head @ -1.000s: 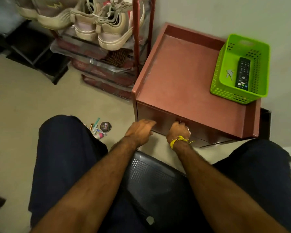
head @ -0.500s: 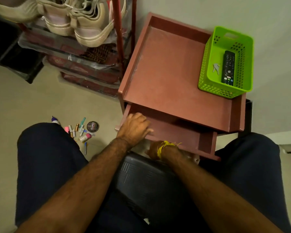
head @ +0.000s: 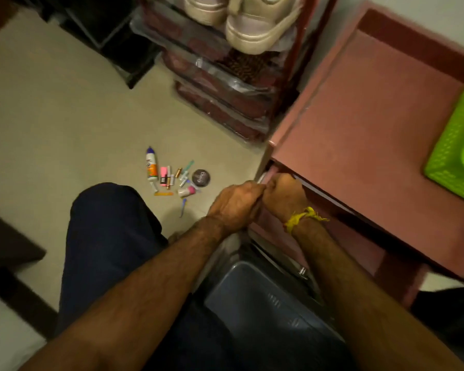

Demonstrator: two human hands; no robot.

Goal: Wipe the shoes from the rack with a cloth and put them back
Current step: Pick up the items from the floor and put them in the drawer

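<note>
A pair of cream-coloured lace-up sneakers (head: 248,25) sits on an upper shelf of the dark red metal shoe rack (head: 295,73) at the far middle of the scene, heels toward the camera; the shelves under them hold reddish bundles wrapped in clear plastic. No cloth shows.

Just right of the rack stands a reddish-brown wooden side table (head: 373,124) with a raised rim, its drawer (head: 276,228) pulled partly out at the near left corner. Both hands meet at that corner. The left hand (head: 235,207) lies knuckles up, fingers bent down over the drawer's edge; whether they grip it or only rest there cannot be told. The right hand (head: 285,195), with a yellow thread band (head: 302,218) at its wrist, is curled into a fist at the drawer opening, touching the left hand; what it holds, if anything, is hidden.

A bright green perforated plastic basket (head: 456,151) stands on the table's right side. On the beige floor (head: 65,116) left of the hands lies a scatter of small items: a white tube (head: 151,166), a round dark tin (head: 201,178), pens and little sticks. A dark plastic stool (head: 265,311) shows between the person's knees.
</note>
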